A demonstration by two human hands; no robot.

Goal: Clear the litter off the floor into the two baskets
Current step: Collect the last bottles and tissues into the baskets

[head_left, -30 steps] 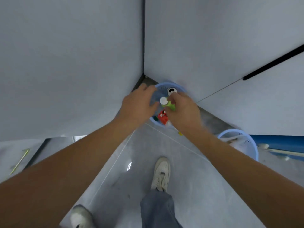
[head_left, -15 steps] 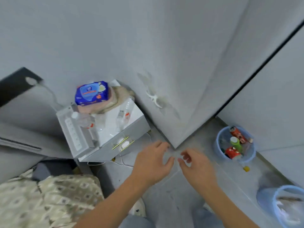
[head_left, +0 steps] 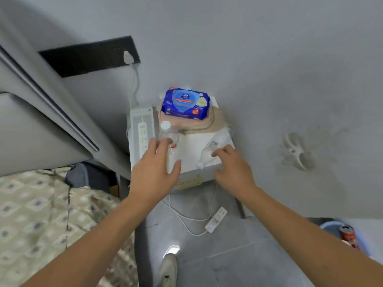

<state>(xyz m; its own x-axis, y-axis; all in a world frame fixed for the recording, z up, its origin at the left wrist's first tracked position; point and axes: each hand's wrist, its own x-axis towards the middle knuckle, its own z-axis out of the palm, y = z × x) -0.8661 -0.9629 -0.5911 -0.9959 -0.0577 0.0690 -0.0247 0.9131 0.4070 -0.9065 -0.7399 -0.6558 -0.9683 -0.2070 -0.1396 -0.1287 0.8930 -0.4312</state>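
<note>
Two clear plastic bottles are on a white bedside cabinet (head_left: 190, 150). One bottle (head_left: 167, 133) stands upright with a white cap; the other bottle (head_left: 211, 150) lies on its side. My left hand (head_left: 155, 172) is spread open just in front of the upright bottle, fingers straight, holding nothing. My right hand (head_left: 232, 164) reaches with loosely bent fingers to the lying bottle, fingertips at or near it, not gripping. A blue basket (head_left: 329, 226) with a red can (head_left: 349, 235) inside shows at the lower right edge.
A blue wipes pack (head_left: 185, 103) sits on folded beige cloth at the cabinet's back. A white power strip (head_left: 143, 135) lies on its left side, another power strip (head_left: 216, 219) with cable on the grey floor. A patterned bed (head_left: 41, 214) is at left; my shoe (head_left: 167, 270) below.
My view swung from the basket in the corner to the bedside cabinet. Both hands let go of the litter over the basket and now reach toward the two bottles.
</note>
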